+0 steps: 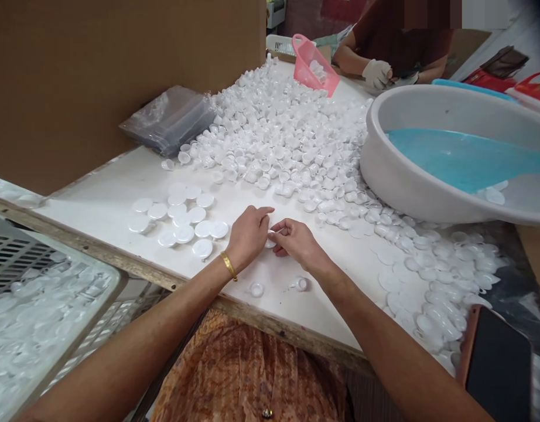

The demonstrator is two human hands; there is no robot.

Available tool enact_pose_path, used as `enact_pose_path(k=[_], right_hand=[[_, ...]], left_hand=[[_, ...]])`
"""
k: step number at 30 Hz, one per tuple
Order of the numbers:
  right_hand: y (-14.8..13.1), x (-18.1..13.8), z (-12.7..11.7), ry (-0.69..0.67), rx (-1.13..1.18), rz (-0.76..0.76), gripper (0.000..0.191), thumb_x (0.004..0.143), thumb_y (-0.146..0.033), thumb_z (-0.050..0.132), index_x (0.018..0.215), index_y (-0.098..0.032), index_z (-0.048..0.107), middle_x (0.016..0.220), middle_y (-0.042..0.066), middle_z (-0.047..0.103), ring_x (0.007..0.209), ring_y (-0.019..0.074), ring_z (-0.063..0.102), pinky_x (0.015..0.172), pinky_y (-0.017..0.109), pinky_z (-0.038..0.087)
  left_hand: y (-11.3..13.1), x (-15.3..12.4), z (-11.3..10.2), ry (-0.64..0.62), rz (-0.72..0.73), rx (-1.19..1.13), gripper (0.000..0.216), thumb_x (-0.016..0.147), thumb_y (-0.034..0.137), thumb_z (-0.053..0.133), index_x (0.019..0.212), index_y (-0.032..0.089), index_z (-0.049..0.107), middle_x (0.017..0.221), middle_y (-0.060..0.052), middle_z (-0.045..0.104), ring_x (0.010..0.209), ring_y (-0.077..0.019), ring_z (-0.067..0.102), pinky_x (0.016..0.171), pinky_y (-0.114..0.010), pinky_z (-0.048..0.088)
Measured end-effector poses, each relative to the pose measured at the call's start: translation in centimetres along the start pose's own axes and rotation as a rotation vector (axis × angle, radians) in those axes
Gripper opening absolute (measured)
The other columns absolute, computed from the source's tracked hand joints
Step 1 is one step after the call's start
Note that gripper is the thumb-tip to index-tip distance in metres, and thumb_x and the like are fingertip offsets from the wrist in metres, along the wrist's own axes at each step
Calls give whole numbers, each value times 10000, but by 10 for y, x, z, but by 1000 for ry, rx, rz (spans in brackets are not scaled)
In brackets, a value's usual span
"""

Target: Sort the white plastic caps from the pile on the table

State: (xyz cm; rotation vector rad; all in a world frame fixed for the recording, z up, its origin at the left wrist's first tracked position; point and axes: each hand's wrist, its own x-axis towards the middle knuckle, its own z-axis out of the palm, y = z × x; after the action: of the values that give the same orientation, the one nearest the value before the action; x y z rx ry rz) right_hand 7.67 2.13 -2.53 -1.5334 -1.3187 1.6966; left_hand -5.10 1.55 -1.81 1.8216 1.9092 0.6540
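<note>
My left hand [249, 234] and my right hand [295, 240] meet over the white table [116, 193], fingers pinched together on one small white plastic cap [270, 241] between them. A gold bangle [228, 265] circles my left wrist. Several finished round white caps [182, 220] lie flat in a cluster left of my left hand. Two small loose cap parts [256, 289] [301, 284] rest near the table's front edge under my wrists. A big heap of small white cap parts [279, 146] covers the table's far middle.
A large grey basin [384, 176] with a blue inside stands at right, flat white discs [432, 275] spread below it. A phone [498, 363] lies at bottom right. A crate of caps [37, 316] sits at lower left. Another person's gloved hand [376, 73] works beside a pink basket [313, 63]. Clear bags [173, 120] lean by the cardboard wall.
</note>
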Motion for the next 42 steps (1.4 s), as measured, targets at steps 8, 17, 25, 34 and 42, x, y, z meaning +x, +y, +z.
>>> enact_pose_path(k=[8,17,25,34,42], right_hand=[[6,-7,-10,-41,21,5,55,822,-183,502,836,-176,555,755,24,619,607,111,622,590,272,566],[12,-12,-7,77,124,-52,221,884,-380,419,1036,-224,451,705,-29,568,543,104,602,546,289,570],[5,-3,-13,-19,110,39,256,864,-450,454,984,-229,410,661,-36,584,460,107,586,442,260,545],[-6,-21,-20,7,66,43,288,862,-358,487,1098,-228,384,655,-52,558,440,92,562,470,247,512],[28,-113,-141,582,-867,-109,177,802,-357,542,882,-206,588,872,43,625,745,174,597,656,293,431]], left_hand=[[18,29,20,52,136,324,394,897,259,331,1261,258,482,948,-90,493,880,-221,479,747,-343,383],[22,28,30,25,234,526,570,865,306,410,1387,412,206,1258,-95,353,1144,-278,331,920,-465,265],[23,29,30,30,212,509,558,864,288,408,1379,415,236,1329,-81,318,1247,-280,252,1006,-496,173],[24,22,25,8,240,510,480,884,373,348,1363,377,312,1349,-107,345,1255,-311,256,987,-537,179],[-8,4,-33,140,247,463,531,813,690,213,1312,519,270,1422,125,275,1246,-363,198,978,-600,51]])
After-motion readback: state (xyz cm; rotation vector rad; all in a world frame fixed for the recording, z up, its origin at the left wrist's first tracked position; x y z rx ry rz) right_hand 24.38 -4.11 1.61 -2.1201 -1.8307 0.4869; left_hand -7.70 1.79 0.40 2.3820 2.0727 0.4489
